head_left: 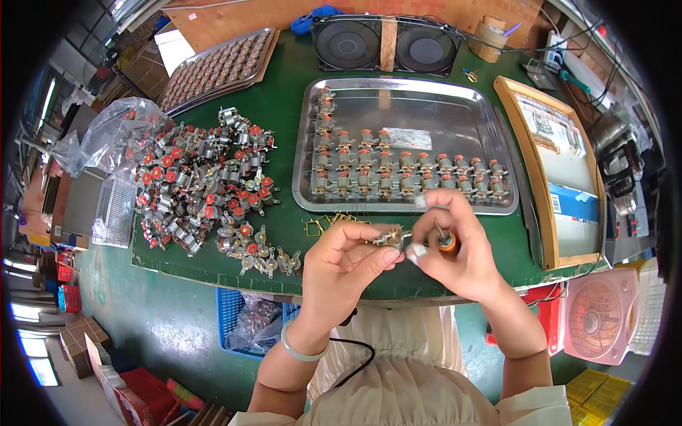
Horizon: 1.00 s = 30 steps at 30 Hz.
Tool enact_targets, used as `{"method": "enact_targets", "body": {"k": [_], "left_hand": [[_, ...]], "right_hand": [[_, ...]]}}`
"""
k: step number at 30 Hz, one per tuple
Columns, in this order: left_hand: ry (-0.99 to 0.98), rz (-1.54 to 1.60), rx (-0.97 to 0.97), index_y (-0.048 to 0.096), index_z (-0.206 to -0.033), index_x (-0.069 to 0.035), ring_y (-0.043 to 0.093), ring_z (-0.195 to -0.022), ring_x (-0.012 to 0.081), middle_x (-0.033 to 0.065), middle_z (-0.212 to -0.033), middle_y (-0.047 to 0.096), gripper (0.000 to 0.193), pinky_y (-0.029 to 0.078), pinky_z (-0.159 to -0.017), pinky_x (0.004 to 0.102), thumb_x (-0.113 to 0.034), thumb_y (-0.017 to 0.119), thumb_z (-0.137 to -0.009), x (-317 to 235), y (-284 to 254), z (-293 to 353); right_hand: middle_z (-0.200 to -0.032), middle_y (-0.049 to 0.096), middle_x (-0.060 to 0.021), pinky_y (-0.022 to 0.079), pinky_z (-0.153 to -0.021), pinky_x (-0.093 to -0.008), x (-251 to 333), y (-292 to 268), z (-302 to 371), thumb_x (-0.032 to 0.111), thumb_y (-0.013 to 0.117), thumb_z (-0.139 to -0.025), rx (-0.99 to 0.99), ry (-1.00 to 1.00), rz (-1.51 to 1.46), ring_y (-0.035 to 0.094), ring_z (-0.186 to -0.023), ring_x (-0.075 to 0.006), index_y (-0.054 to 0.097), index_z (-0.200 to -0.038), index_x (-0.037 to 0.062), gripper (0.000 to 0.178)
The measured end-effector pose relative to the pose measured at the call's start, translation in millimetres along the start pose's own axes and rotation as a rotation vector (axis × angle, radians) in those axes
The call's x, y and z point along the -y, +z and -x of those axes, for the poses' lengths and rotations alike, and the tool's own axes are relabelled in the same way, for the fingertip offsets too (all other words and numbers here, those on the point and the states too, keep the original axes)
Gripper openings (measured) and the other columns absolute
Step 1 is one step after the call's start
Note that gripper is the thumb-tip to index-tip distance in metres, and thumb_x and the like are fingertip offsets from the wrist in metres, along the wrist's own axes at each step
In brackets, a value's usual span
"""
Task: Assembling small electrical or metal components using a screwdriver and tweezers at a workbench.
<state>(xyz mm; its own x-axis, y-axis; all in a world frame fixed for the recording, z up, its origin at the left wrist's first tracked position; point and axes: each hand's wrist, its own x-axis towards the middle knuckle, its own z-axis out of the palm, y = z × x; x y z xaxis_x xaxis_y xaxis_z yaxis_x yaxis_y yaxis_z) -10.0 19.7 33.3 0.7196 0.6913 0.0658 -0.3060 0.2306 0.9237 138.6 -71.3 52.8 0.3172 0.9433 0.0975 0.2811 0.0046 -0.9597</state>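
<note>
Between the thumb and fingers of my left hand [352, 263] is a small silver motor-like part [391, 238] with brass-coloured bits on top. Close beside it, my right hand [458, 248] is curled around a screwdriver-like tool [446, 243] with an amber handle and a thin metal shaft. White coverings sit on some right fingertips, and the thumb is near the part; whether it touches cannot be told. Beyond my hands stands a metal tray [305, 192] with rows of similar parts. Several brass-coloured frames [320, 224] lie by my left fingers.
A big heap of silver parts with red tops [202, 177] covers the table's left side. Behind are a second filled tray [217, 67] and two black fans [348, 44]. A wood-framed board [561, 170] stands right; a blue basket [231, 319] is below the table edge.
</note>
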Motion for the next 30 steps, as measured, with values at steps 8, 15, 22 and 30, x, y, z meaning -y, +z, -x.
{"method": "enact_targets", "body": {"k": [8,15,22,30], "left_hand": [[-0.055,0.142,-0.141,0.046,-0.111,0.001,0.062,-0.084,0.0247,0.0159,-0.095,0.059,0.033,0.053,-0.069,0.029,-0.002,0.058,-0.08,-4,-5,-1],[-0.069,0.426,-0.197,0.043,-0.12,-0.002,0.061,-0.089,0.0274,0.0175,-0.107,0.056,0.037,0.054,-0.07,0.0289,-0.01,0.052,-0.086,4,3,-2],[-0.048,0.437,-0.248,0.043,-0.12,-0.002,0.06,-0.09,0.0268,0.018,-0.109,0.055,0.036,0.053,-0.072,0.0283,-0.01,0.051,-0.086,6,11,-2],[0.085,0.314,-0.243,0.043,-0.119,-0.002,0.06,-0.09,0.0276,0.0181,-0.107,0.055,0.036,0.052,-0.075,0.0327,-0.007,0.053,-0.085,10,20,1]], "right_hand": [[-0.077,0.055,-0.0112,0.043,-0.051,-0.0243,-7,7,37,-0.008,0.051,-0.067,0.013,-0.118,0.053,0.057,-0.067,-0.0158,0.034,-0.103,0.0005,0.041],[-0.081,0.06,-0.0133,0.046,-0.058,-0.028,-9,18,34,0.0,0.06,-0.073,-0.13,-0.371,0.28,0.056,-0.064,-0.0204,0.049,-0.111,-0.0058,0.04],[-0.09,0.06,-0.0182,0.047,-0.064,-0.0274,-14,25,40,0.005,0.057,-0.077,-0.187,-0.303,0.213,0.059,-0.076,-0.0221,0.049,-0.109,-0.0103,0.036],[-0.069,0.049,-0.0042,0.035,-0.05,-0.0177,-20,15,50,0.011,0.053,-0.085,0.062,0.373,-1.119,0.041,-0.054,-0.0069,0.045,-0.114,-0.0023,0.032]]}}
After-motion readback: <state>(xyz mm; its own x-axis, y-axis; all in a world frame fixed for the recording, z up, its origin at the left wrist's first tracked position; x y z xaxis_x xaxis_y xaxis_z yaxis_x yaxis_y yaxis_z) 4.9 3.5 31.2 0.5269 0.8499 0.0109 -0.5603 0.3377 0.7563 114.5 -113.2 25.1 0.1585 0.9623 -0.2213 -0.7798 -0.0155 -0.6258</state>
